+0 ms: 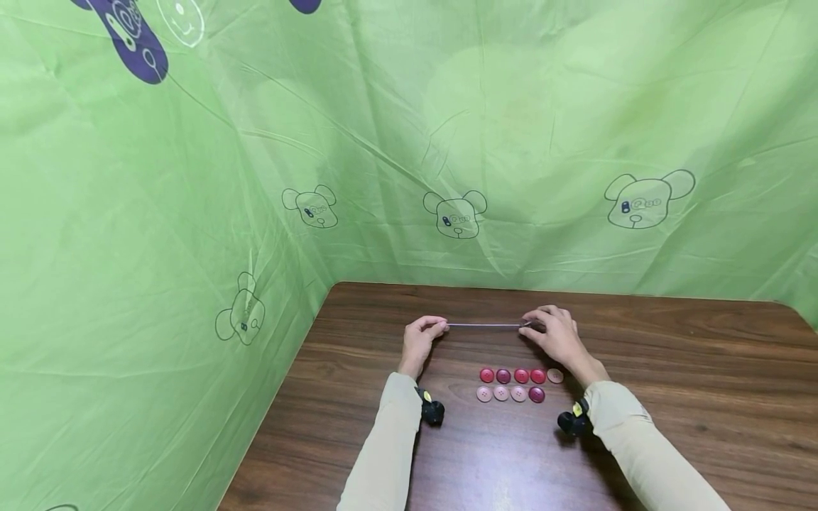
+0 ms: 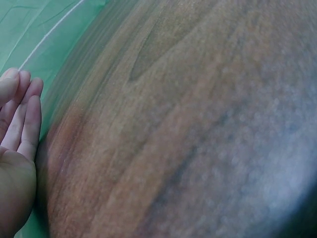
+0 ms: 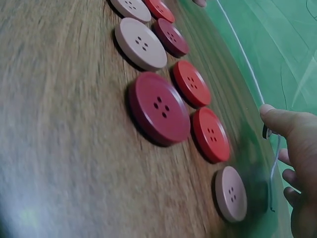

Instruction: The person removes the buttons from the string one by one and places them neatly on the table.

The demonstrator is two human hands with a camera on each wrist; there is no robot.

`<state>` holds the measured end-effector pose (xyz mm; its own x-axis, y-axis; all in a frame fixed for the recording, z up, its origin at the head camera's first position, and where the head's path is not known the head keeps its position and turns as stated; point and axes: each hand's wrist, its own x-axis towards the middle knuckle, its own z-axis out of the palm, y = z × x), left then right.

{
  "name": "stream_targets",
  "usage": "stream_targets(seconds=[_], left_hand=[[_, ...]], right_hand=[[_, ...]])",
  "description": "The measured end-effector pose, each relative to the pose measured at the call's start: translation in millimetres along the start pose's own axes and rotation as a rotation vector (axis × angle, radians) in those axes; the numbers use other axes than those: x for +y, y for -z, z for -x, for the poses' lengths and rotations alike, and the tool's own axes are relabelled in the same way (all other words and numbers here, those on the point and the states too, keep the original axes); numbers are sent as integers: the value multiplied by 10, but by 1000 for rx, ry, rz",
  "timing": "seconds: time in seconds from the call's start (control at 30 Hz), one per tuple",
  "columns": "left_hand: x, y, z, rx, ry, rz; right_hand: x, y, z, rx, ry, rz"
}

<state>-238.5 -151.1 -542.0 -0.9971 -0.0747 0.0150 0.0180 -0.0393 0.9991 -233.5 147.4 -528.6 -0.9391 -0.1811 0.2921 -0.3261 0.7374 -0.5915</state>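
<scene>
A thin pale string (image 1: 483, 325) is stretched straight between the two hands above the far part of the table. My left hand (image 1: 419, 343) pinches one end between thumb and fingertips; in the left wrist view the string (image 2: 49, 33) runs up from those fingertips. At the other end my right hand (image 1: 557, 336) pinches the string with its thumb and fingers. A small dark piece (image 3: 266, 131) shows just under the right thumb, its kind unclear. Below it a loose tail of the string (image 3: 273, 173) hangs down.
Several four-hole buttons lie in two rows nearer the body: red (image 1: 521, 376), maroon (image 1: 536, 394) and pale pink (image 1: 501, 393). They rest flat on the brown wooden table (image 1: 690, 369). A green printed cloth (image 1: 543, 128) hangs behind and at the left.
</scene>
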Motion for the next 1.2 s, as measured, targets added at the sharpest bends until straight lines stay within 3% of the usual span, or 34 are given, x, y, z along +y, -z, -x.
stream_targets(seconds=[0.3, 0.53, 0.67, 0.9, 1.2], left_hand=[[243, -31, 157, -8, -14, -24], [257, -28, 169, -12, -22, -12], [247, -21, 159, -19, -21, -7], [-25, -7, 2, 27, -22, -45], [-40, -10, -7, 30, -32, -51]], right_hand=[[117, 40, 46, 3, -30, 6], [201, 94, 79, 0, -50, 7], [240, 120, 94, 3, -54, 8], [285, 169, 111, 15, -51, 14], [329, 230, 121, 22, -64, 12]])
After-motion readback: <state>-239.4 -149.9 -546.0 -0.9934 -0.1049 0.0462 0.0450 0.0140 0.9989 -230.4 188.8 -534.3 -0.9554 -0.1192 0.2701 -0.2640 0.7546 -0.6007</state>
